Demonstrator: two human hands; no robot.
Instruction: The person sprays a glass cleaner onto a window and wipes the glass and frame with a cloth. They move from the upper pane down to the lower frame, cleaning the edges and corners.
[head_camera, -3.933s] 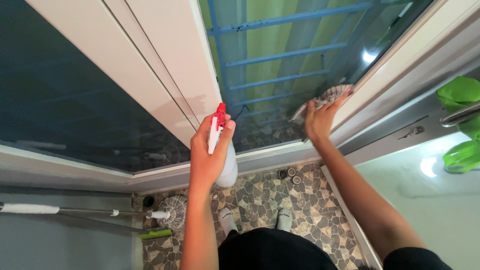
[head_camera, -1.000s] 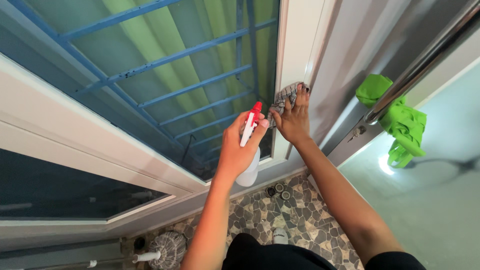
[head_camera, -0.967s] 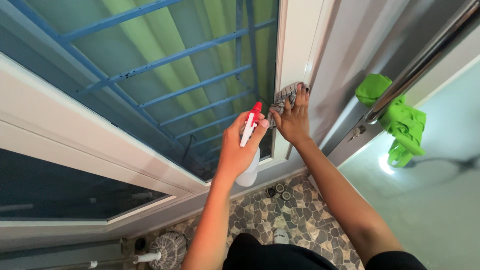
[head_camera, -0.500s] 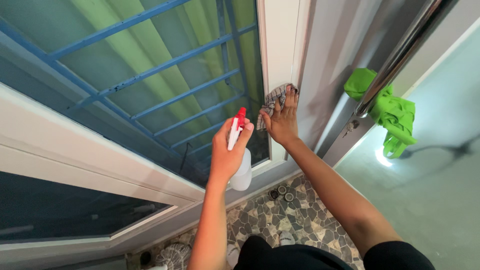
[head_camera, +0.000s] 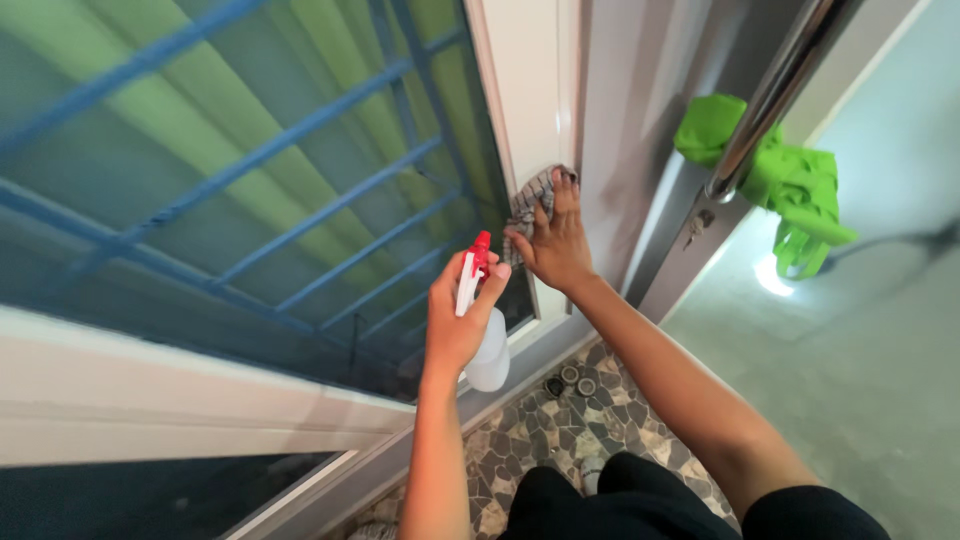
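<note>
Under your right fingers (head_camera: 556, 205), which are spreading flat rather than curling, you are pressing one checked grey cloth (head_camera: 527, 205) against the white window frame (head_camera: 525, 90), at the strip where the frame meets the grey door (head_camera: 640, 130). Your right hand (head_camera: 553, 248) is covering most of the cloth, so only its edges are showing above and to the left of the fingertips. Just below and left of that hand, your left hand (head_camera: 455, 325) is wrapping tightly around one spray bottle (head_camera: 482, 330), red nozzle pointing up toward the cloth, forefinger lying along the trigger. Judging by the glass (head_camera: 250, 180), which is looking fairly clear, the wiping seems to be going along the frame edge now; how much of the frame is left I cannot tell. Counting: one cloth, one bottle, two hands, one green rag (head_camera: 785, 185) hanging off the steel door handle (head_camera: 775, 85), well right of your fingers.
</note>
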